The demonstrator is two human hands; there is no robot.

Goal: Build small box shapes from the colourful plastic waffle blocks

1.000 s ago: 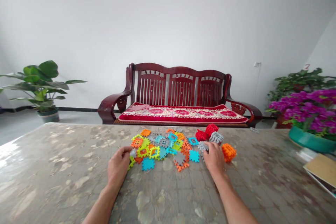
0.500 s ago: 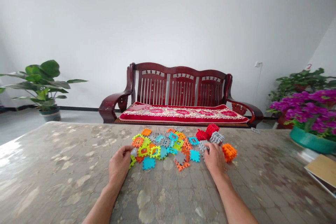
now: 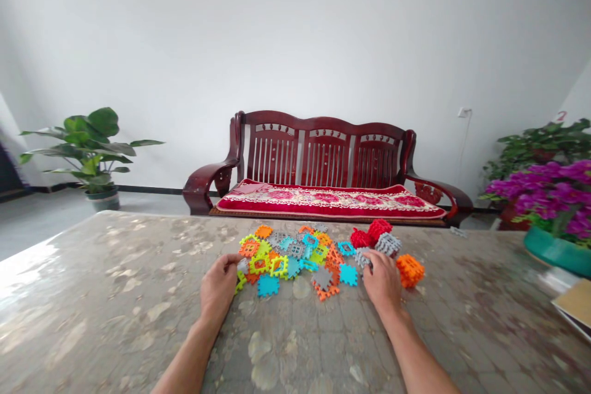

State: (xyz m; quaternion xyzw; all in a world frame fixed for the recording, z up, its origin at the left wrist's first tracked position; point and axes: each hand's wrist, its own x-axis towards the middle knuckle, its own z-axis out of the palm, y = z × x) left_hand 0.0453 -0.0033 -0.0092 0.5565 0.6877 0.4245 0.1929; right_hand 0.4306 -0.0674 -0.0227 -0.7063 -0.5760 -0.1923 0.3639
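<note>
A pile of flat interlocking plastic tiles (image 3: pixel 295 252) in orange, yellow-green, blue and grey lies on the marble-patterned table (image 3: pixel 115 308). My left hand (image 3: pixel 218 287) rests at the pile's left edge, fingers curled on a grey tile (image 3: pixel 242 266). My right hand (image 3: pixel 383 280) sits at the pile's right side, fingers closed on another grey tile (image 3: pixel 362 257). Built cubes stand just beyond: two red cubes (image 3: pixel 369 234), a grey cube (image 3: pixel 388 244) and an orange cube (image 3: pixel 410 270) beside my right hand.
A dark wooden bench (image 3: pixel 323 166) with a red cushion stands behind the table. A green potted plant (image 3: pixel 92 148) is on the floor at left. Purple flowers in a teal pot (image 3: pixel 554 215) and a tan book (image 3: pixel 575 308) sit at the table's right.
Both hands stay in place on the tiles; only the camera has turned slightly left, shifting the whole scene to the right.
</note>
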